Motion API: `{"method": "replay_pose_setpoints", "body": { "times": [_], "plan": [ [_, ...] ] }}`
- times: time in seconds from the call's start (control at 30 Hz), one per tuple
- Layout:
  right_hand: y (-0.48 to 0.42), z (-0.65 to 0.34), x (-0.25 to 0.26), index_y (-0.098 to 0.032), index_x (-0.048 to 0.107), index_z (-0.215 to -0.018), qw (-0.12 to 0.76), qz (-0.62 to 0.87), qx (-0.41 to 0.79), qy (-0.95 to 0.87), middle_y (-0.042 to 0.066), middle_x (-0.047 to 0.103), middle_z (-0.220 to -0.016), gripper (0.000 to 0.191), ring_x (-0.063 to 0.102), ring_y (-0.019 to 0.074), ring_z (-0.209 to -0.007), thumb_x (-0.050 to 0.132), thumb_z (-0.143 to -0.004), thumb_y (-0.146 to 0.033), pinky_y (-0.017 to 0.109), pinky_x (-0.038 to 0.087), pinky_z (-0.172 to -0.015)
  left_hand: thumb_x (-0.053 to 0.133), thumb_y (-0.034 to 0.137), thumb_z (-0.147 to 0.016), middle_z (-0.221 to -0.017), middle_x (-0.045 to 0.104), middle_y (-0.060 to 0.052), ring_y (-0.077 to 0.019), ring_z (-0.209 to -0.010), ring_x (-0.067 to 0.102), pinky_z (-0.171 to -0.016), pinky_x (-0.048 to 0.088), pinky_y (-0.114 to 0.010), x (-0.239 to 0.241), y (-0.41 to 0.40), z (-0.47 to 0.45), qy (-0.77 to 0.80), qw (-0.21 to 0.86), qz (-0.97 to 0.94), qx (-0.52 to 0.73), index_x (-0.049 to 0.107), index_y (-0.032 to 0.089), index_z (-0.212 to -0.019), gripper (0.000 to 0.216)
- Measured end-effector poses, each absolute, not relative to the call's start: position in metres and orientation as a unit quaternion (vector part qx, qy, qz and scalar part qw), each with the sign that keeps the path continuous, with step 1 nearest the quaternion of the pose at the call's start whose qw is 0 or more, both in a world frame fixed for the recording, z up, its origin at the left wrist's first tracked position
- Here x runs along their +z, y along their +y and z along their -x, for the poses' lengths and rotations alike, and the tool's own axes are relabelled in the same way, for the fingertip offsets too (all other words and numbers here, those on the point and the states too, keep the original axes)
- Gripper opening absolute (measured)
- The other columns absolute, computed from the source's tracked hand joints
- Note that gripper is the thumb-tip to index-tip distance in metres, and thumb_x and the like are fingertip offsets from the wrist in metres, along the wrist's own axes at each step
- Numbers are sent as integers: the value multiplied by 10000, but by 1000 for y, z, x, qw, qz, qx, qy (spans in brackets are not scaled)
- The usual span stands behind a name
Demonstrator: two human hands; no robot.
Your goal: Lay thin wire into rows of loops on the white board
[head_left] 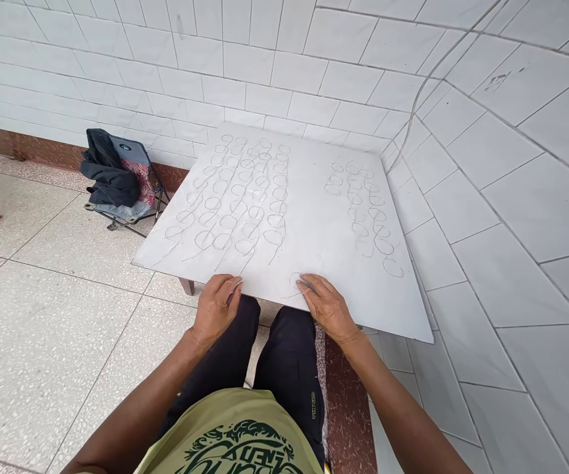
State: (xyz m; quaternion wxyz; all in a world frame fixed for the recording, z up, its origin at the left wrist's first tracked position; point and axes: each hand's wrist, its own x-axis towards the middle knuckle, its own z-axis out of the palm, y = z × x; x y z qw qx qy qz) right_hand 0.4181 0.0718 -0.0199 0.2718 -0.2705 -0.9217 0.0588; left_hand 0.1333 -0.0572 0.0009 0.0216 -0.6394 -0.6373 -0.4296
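We see our left hand (216, 306) at the near edge of the white board (309, 217), fingers narrow — a sliver (238, 284) shows at the tips, whether gripped we cannot tell. Our right hand's (328, 304) narrow fingers touch a thin loop (291, 280) on the board near that edge — their grip is unclear; rows of loops (247, 191) lie beyond

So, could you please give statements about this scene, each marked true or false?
The right hand is at a thin loop near the front edge of the white tabletop. True.
The left hand rests on the floor. False: it is at the tabletop's front edge.
Dark cloth lies on the folding chair. True.
The chair stands right of the tabletop. False: it stands to the left.
More loops lie on the tabletop's left part than its right. True.
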Motion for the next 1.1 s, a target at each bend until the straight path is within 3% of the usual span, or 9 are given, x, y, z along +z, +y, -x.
{"method": "replay_pose_setpoints", "body": {
  "times": [0.3,0.53,0.77,1.1],
  "plan": [
    [73,-419,-22,-199,623,-1412,272,259,35,-926,149,643,-1382,416,574,292,-1336,503,-1022,-119,510,548,-1107,579,209,-987,-1055,681,-99,-227,-1005,655,-894,578,-397,5,-62,-146,-624,20,645,-440,663,195,-1188,219],
    [80,-410,-7,-196,601,-1440,228,224,-4,-948,136,573,-1485,467,488,316,-1427,525,-996,-73,527,505,-1148,651,304,-965,-1257,619,-143,-270,-1158,608,-994,546,-447,14,-52,-185,-589,-25,691,-419,548,199,-1373,434],
    [104,-374,9,-179,597,-1417,220,174,-32,-959,124,529,-1531,423,386,315,-1498,492,-1019,-78,538,501,-1125,576,225,-1005,-1040,717,-86,-224,-951,664,-846,553,-387,7,-31,-186,-598,6,693,-402,673,186,-1173,197],
    [134,-354,2,-193,632,-1330,200,144,-31,-969,113,528,-1535,333,404,300,-1482,473,-1046,-125,537,501,-1090,580,218,-1002,-911,722,-64,-204,-856,652,-787,502,-345,-1,-14,-184,-642,37,665,-380,706,167,-1025,138]
  ]
}}
